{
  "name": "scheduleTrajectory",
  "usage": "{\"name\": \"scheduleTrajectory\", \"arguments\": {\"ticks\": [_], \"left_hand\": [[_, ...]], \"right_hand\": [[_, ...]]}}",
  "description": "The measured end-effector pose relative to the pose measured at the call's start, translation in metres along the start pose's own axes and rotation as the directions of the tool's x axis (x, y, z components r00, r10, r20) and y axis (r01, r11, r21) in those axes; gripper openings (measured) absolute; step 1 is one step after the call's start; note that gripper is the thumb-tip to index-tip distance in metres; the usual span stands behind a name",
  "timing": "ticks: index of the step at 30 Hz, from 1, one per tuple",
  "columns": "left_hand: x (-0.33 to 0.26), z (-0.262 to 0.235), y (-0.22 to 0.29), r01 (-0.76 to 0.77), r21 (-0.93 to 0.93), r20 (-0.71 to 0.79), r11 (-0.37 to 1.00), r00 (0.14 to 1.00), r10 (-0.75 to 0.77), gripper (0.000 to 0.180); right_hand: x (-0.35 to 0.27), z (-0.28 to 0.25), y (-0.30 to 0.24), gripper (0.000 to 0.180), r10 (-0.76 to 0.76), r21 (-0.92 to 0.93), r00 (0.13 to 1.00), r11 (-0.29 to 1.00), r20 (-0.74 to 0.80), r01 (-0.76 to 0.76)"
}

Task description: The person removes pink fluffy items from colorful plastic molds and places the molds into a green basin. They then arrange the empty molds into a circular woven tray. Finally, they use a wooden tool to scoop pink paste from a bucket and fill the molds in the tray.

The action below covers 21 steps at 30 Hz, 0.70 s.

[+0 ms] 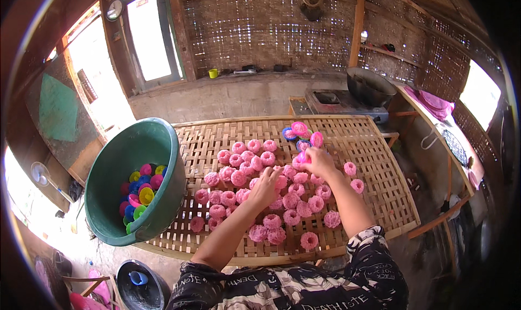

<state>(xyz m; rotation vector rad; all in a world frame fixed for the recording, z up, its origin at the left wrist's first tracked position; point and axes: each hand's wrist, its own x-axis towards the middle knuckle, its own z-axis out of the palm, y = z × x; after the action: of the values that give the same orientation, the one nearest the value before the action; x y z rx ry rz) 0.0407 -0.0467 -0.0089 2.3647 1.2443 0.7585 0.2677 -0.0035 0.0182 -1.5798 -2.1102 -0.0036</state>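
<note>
The woven tabletop (pixel 380 201) fills the middle, slatted and edged with thin wooden strips. Against its left edge leans the large green tub (pixel 116 163), tilted so that its open mouth shows. Beyond the far edge, toward the far right corner, sits a stove (pixel 347 105) bearing a dark wok (pixel 371 87). Both hands reach in over the near edge. The left hand (pixel 264 185) is above the middle of the tabletop, its fingers bent down among the pieces there; I cannot tell whether they grip one or only rest on it. The right hand (pixel 320 162) is farther from the near edge and more to the right, its fingers closed around a bright pink cup (pixel 303 157). Pink rings (pixel 291 217), rough and crumbly looking, spread across the middle of the tabletop, many touching; one lies apart close to the near edge, and two sit off toward the right edge. Small cups (pixel 316 139) in pink and blue, with pink stuff in them, cluster near the far edge, just beyond the right hand. More coloured cups (pixel 146 196), yellow, blue, green and pink, lie heaped inside the tub
</note>
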Motion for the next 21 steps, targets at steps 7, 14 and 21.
{"name": "scheduleTrajectory", "arguments": {"ticks": [7, 14, 21], "left_hand": [[0.021, -0.036, 0.035, -0.221, -0.264, -0.197, 0.939, 0.965, 0.172, 0.086], [0.008, -0.108, 0.029, -0.055, -0.686, -0.201, 0.725, 0.973, -0.117, 0.058], [-0.079, -0.224, -0.013, 0.321, 0.404, -0.745, 0.856, 0.659, 0.104, 0.074]], "right_hand": [[0.010, -0.045, -0.042, 0.035, 0.147, 0.702, 0.964, 0.710, -0.220, 0.052], [0.019, -0.031, -0.025, 0.031, -0.096, 0.669, 0.995, 0.741, 0.017, 0.060], [-0.003, 0.027, 0.054, 0.044, 0.166, -0.186, 0.986, 0.969, 0.004, -0.163]]}}
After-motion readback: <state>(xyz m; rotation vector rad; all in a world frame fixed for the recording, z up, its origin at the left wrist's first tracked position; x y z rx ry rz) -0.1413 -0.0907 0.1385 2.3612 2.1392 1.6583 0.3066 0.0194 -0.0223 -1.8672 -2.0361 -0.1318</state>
